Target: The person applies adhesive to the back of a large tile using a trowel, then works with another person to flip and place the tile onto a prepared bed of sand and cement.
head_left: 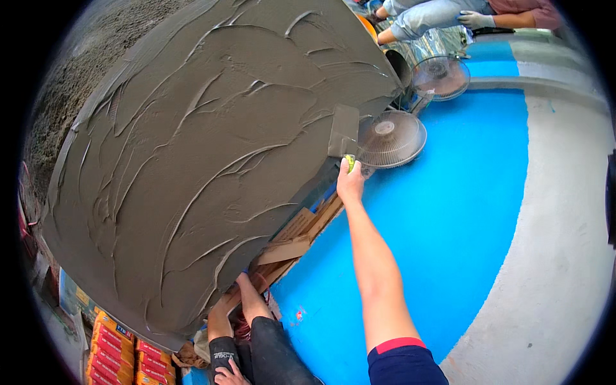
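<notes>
My right hand (350,181), at the end of an outstretched arm, is closed around the yellow handle (350,162) of a flat trowel. Its rectangular blade (344,128), smeared grey, lies against the right edge of a broad surface of wet grey mortar (212,141). Curved ridges and streaks run across the mortar. Low in the view, my left hand (231,374) rests on the black shorts over my leg, its visible fingers apart and nothing in them. Part of that hand is cut off by the lower edge.
Two round caged fans (393,139) (441,77) stand beside the mortar's right edge, before a blue painted wall (449,212). Cardboard (285,249) lies below the edge. Red and yellow bags (110,350) are stacked lower left. Another person with a gloved hand (476,20) is at upper right.
</notes>
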Demonstrator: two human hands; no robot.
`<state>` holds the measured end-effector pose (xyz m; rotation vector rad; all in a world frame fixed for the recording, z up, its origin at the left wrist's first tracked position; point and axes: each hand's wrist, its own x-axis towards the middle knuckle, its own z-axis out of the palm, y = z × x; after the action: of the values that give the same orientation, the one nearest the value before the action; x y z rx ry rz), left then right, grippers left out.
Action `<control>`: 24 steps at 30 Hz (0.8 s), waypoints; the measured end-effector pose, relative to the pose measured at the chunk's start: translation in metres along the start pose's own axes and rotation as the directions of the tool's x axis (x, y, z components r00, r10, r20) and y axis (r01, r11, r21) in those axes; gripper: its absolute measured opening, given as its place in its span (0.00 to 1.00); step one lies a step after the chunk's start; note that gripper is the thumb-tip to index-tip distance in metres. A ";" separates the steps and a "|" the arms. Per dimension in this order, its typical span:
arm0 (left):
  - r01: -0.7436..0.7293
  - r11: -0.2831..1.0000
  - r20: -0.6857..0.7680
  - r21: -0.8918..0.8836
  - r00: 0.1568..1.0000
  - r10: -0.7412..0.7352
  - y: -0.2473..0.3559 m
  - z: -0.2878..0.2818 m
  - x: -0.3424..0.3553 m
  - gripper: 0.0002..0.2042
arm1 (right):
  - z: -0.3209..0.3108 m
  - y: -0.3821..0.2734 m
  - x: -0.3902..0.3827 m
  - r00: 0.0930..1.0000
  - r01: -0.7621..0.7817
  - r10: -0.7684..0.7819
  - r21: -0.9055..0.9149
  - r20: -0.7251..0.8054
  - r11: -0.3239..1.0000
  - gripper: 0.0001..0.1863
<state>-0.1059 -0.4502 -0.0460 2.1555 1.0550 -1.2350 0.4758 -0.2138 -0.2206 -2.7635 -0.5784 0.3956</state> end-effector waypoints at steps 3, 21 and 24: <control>-0.053 0.997 0.011 0.057 0.999 0.052 0.012 -0.021 0.012 0.32 | -0.004 0.048 0.034 0.987 0.041 -0.029 0.073 -0.160 0.996 0.28; 0.003 0.959 0.062 0.284 0.998 -0.022 0.027 -0.040 0.020 0.30 | -0.039 0.037 0.122 0.980 -0.192 0.111 0.647 0.164 0.738 0.19; 0.014 0.950 0.060 0.311 0.998 -0.034 0.033 -0.035 0.020 0.27 | -0.034 0.025 0.130 0.965 -0.260 0.174 0.638 0.197 0.724 0.17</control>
<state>-0.0550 -0.4383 -0.0453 2.3171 0.9111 -1.5612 0.6097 -0.1880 -0.2245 -2.1144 -0.0848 0.6792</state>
